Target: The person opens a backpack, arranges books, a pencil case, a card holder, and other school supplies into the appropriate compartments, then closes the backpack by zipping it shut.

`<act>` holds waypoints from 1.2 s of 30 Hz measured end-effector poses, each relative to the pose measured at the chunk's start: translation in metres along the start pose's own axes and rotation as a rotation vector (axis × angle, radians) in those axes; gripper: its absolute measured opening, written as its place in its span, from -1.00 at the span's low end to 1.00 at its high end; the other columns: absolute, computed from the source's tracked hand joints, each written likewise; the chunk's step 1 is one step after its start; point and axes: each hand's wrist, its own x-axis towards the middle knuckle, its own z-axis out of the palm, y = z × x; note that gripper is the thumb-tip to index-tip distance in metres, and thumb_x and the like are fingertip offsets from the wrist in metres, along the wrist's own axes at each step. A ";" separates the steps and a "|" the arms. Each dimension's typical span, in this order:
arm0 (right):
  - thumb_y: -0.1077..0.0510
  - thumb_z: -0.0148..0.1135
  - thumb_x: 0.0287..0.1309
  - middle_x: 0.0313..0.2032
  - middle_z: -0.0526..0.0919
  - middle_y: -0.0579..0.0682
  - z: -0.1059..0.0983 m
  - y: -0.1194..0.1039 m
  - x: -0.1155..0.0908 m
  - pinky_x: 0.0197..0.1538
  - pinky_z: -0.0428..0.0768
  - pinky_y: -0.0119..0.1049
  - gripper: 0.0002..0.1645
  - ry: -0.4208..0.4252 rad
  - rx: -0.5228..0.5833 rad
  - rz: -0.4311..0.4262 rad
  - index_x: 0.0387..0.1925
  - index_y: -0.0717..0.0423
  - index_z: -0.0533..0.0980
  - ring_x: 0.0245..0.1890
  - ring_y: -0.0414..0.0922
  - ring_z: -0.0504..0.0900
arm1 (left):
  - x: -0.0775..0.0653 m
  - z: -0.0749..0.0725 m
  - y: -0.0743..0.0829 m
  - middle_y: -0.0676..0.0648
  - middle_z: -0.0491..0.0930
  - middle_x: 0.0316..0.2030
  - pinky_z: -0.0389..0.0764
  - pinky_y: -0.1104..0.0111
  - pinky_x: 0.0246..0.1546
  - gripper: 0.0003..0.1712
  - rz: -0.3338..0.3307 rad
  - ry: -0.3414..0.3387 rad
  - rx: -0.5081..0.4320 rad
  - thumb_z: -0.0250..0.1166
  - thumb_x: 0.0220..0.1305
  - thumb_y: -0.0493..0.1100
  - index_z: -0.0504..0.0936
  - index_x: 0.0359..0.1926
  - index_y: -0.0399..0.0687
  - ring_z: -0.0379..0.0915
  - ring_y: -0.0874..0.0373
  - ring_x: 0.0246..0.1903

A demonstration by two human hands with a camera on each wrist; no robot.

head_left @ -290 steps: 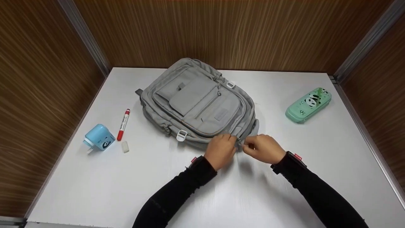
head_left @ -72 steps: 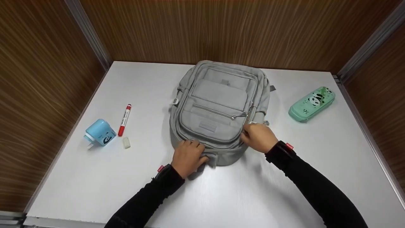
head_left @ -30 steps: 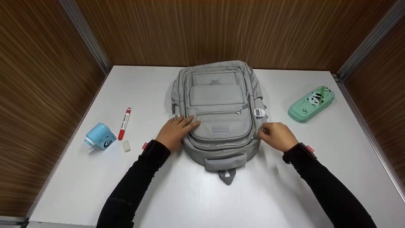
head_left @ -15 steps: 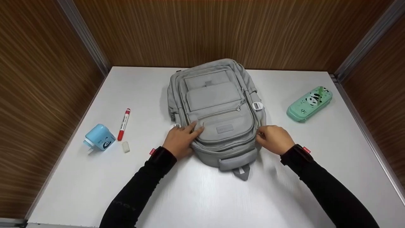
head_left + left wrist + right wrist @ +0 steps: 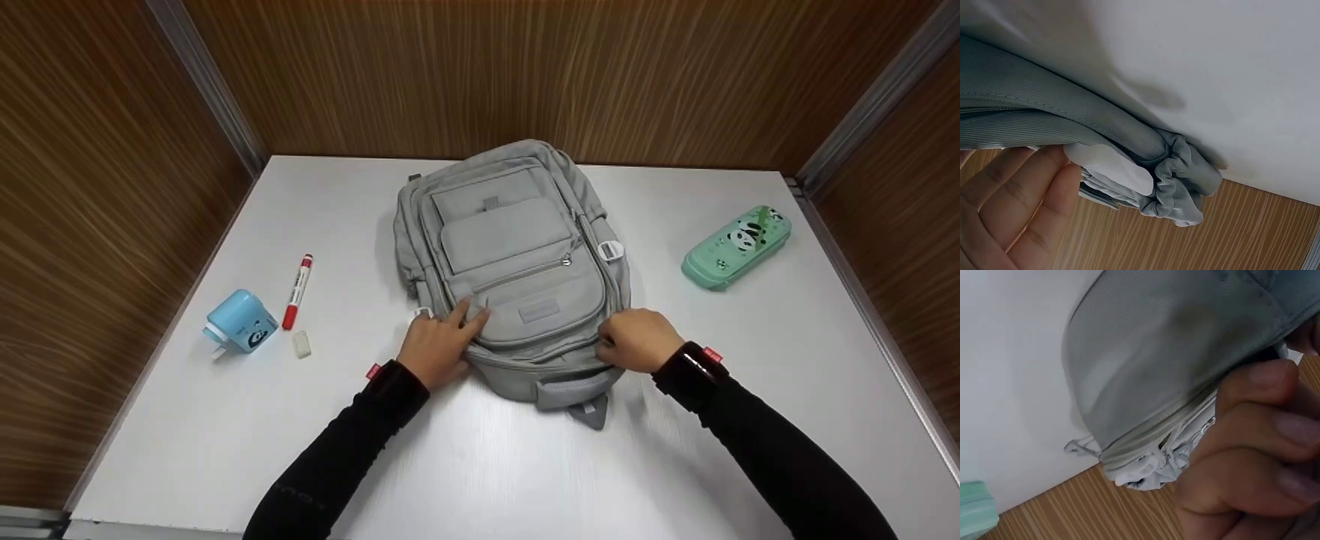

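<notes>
At the near end of the gray backpack [image 5: 499,232] on the counter [image 5: 487,472], the left hand [image 5: 437,346] rests spread fingers on its left side while the right hand [image 5: 641,340], fingers curled, grips its right edge, where an uneven tug could swivel it, being only pressed opposite.

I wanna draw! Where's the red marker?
In the head view, the red marker lies on the table, left of the backpack, beside the blue object and beyond the pale block.

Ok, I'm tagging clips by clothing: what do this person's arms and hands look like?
The sleeves are long and black, with a black wrist strap and small red tag at each cuff. The left hand and right hand are ungloved.
</notes>
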 end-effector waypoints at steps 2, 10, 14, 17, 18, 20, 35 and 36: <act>0.22 0.21 -0.16 -0.74 0.15 -0.25 0.001 -0.004 0.001 -0.61 0.16 -0.37 -0.58 -0.023 0.042 -0.023 -0.82 -0.08 0.17 -0.68 -0.24 0.19 | 0.001 0.000 0.003 -0.15 0.48 0.27 0.51 0.25 -0.51 -0.07 0.003 -0.001 0.031 0.41 -0.05 0.08 0.32 0.42 0.22 0.40 0.12 -0.68; 0.21 0.18 -0.07 -0.75 0.16 -0.27 0.002 -0.018 0.004 -0.58 0.16 -0.38 -0.63 0.004 0.144 -0.011 -0.79 -0.06 0.23 -0.67 -0.26 0.22 | 0.011 -0.002 0.030 -0.20 0.60 0.13 0.35 0.36 -0.72 -0.08 0.002 -0.031 0.198 0.31 0.03 0.37 0.39 0.38 0.09 0.30 0.21 -0.77; 0.21 0.18 -0.08 -0.74 0.17 -0.28 0.003 -0.024 0.005 -0.58 0.17 -0.39 -0.63 0.054 0.145 -0.025 -0.79 -0.08 0.23 -0.67 -0.27 0.22 | 0.019 0.000 0.049 -0.15 0.71 -0.10 0.44 0.39 -0.68 -0.09 0.039 0.069 0.318 0.24 0.03 0.47 0.55 0.23 -0.04 0.45 0.22 -0.70; 0.23 0.19 -0.10 -0.73 0.17 -0.29 0.006 -0.028 0.005 -0.58 0.17 -0.41 -0.62 0.093 0.145 -0.048 -0.78 -0.10 0.21 -0.68 -0.29 0.20 | 0.026 0.002 0.063 -0.05 0.71 -0.31 0.47 0.42 -0.67 -0.07 0.067 0.150 0.387 0.19 0.01 0.55 0.65 0.07 -0.12 0.46 0.26 -0.68; 0.23 0.19 -0.10 -0.73 0.17 -0.29 0.008 -0.030 0.005 -0.58 0.17 -0.41 -0.62 0.107 0.146 -0.059 -0.78 -0.10 0.21 -0.68 -0.29 0.20 | 0.029 0.003 0.068 -0.01 0.69 -0.37 0.46 0.43 -0.68 -0.10 0.070 0.173 0.401 0.18 0.03 0.55 0.68 0.01 -0.13 0.45 0.28 -0.69; 0.23 0.21 -0.11 -0.72 0.18 -0.29 0.010 -0.033 0.005 -0.58 0.18 -0.42 -0.60 0.134 0.145 -0.074 -0.78 -0.10 0.21 -0.67 -0.30 0.19 | 0.035 0.003 0.077 0.04 0.64 -0.46 0.43 0.44 -0.70 -0.18 0.066 0.216 0.416 0.19 0.04 0.52 0.71 -0.12 -0.12 0.41 0.31 -0.71; 0.24 0.27 0.03 -0.66 0.31 -0.25 0.015 -0.041 0.001 -0.51 0.25 -0.46 -0.84 0.193 0.265 -0.114 -0.60 0.02 0.51 -0.62 -0.34 0.26 | 0.051 0.002 0.097 0.03 0.64 -0.41 0.46 0.42 -0.67 -0.30 -0.032 0.338 0.295 0.23 0.06 0.41 0.69 -0.09 -0.07 0.47 0.30 -0.64; 0.24 0.27 0.04 -0.66 0.30 -0.25 0.013 -0.038 0.000 -0.52 0.24 -0.46 -0.82 0.191 0.277 -0.098 -0.60 0.02 0.50 -0.63 -0.34 0.25 | 0.047 -0.003 0.089 0.02 0.67 -0.36 0.50 0.41 -0.64 -0.19 0.005 0.312 0.254 0.21 0.02 0.50 0.67 -0.01 -0.06 0.52 0.27 -0.61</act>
